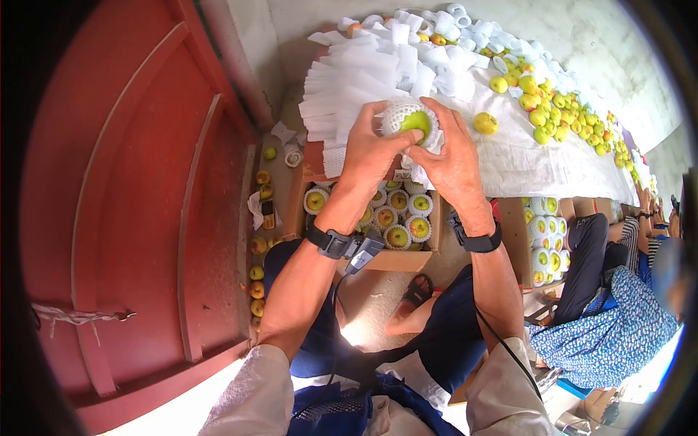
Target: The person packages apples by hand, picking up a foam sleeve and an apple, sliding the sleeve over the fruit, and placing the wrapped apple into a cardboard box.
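Between both hands, above the table's near edge, I hold a green apple [416, 126] partly covered by a white foam net sleeve [398, 115]. My left hand [371, 145] wraps the sleeved side, its thumb on the bare green skin. Fingers of my right hand [452, 156] close round the other side, and its thumb also rests at the apple. Just behind them lies a fanned pile of white foam net sleeves [349, 87]. A single yellow-green apple [486, 123] sits on the white cloth right of my right hand.
Below my hands, a cardboard box [400, 260] holds sleeved apples. Another box [515, 240] of sleeved apples stands to the right, near a seated person [611, 320]. Many loose apples [560, 116] cover the table's right side. A red door [138, 218] is at left, with apples along the floor beside it.
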Available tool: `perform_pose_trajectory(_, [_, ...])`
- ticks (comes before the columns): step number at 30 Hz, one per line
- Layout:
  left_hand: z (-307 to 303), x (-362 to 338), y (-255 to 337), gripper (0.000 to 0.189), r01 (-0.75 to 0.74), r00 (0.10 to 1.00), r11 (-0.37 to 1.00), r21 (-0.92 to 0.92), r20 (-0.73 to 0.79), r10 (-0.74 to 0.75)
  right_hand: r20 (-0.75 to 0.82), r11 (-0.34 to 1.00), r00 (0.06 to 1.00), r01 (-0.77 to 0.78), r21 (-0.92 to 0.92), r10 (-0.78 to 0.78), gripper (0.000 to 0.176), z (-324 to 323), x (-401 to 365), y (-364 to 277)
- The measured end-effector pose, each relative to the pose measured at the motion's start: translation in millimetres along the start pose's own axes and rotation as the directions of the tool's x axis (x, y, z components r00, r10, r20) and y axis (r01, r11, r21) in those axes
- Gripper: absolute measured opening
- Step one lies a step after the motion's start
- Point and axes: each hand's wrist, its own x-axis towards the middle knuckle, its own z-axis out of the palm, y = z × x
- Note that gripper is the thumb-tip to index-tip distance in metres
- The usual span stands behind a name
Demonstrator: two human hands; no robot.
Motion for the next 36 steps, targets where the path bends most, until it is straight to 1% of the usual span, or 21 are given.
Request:
perform_pose_trajectory(2, [2.0,-0.5,-2.0,0.069,0.007,1.000,1.000,0.011,-0.009,-0.006,0.006,1.000,1.000,-0.003,0.008,0.003,0.063,0.5,-0.4,0.8])
perform_pose_trajectory(4, [0.5,3.0,-11.4,0.069,-0.080,0.996,0.997,0.021,0.036,0.079,0.054,0.998,0.997,-0.053,0.031,0.051,0.066,1.2,0.8,5.3])
perform_pose_trajectory(5, [-0.5,1.6,-7.5,0.069,-0.080,0.996,0.997,0.019,0.033,0.079,0.058,0.998,0.997,-0.051,0.031,0.050,0.066,0.3,1.7,11.0])
perform_pose_trajectory(7, [-3.8,-1.0,3.3,0.068,-0.012,0.992,0.998,-0.068,0.125,0.020,0.100,0.983,0.994,-0.068,0.172,0.051,0.069,-4.9,4.4,24.6])
perform_pose_trajectory(8, [-5.6,-0.2,4.2,0.068,-0.013,0.992,0.998,-0.069,0.123,0.021,0.102,0.983,0.994,-0.066,0.171,0.049,0.069,-8.3,5.9,27.5])
perform_pose_trajectory(9, [-8.0,1.0,5.2,0.067,0.005,0.985,0.996,-0.088,0.170,0.010,0.160,0.935,0.981,-0.156,0.320,0.109,0.071,-11.1,7.6,29.6])
perform_pose_trajectory(10, [-10.0,1.7,6.0,0.066,0.023,0.976,0.994,-0.106,0.217,0.000,0.227,0.856,0.961,-0.248,0.453,0.158,0.073,-13.5,8.8,31.0])
perform_pose_trajectory(11, [-11.6,0.8,9.2,0.066,0.023,0.977,0.994,-0.109,0.215,0.001,0.229,0.857,0.961,-0.248,0.451,0.158,0.073,-15.5,9.4,31.7])
perform_pose_trajectory(13, [-13.5,-2.1,16.9,0.061,0.061,0.959,0.987,-0.146,0.281,-0.018,0.242,0.792,0.955,-0.278,0.543,0.169,0.075,-18.1,9.7,32.5])
perform_pose_trajectory(16, [-14.0,1.1,12.3,0.057,0.050,0.969,0.993,-0.108,0.246,-0.022,0.255,0.831,0.952,-0.277,0.483,0.170,0.077,-19.8,9.9,33.2])
perform_pose_trajectory(23, [-16.0,0.7,11.8,0.047,0.049,0.972,0.994,-0.095,0.233,-0.026,0.251,0.841,0.952,-0.276,0.465,0.174,0.079,-20.7,8.9,30.5])
perform_pose_trajectory(26, [-15.0,-0.5,13.3,0.043,0.021,0.975,0.996,-0.092,0.223,0.000,0.259,0.832,0.943,-0.312,0.459,0.210,0.080,-20.7,8.9,29.7])
perform_pose_trajectory(31, [-15.9,3.1,6.8,0.042,-0.052,0.975,0.999,0.012,0.217,0.048,0.287,0.787,0.930,-0.352,0.506,0.231,0.079,-20.2,8.1,31.3])
perform_pose_trajectory(35, [-12.8,3.1,10.0,0.043,-0.048,0.975,0.999,0.006,0.215,0.046,0.298,0.757,0.927,-0.360,0.545,0.226,0.075,-28.3,11.5,26.2])
perform_pose_trajectory(36, [-11.9,2.7,11.3,0.042,-0.032,0.978,0.999,-0.027,0.203,0.037,0.333,0.728,0.912,-0.396,0.560,0.240,0.072,-33.8,13.1,25.0])
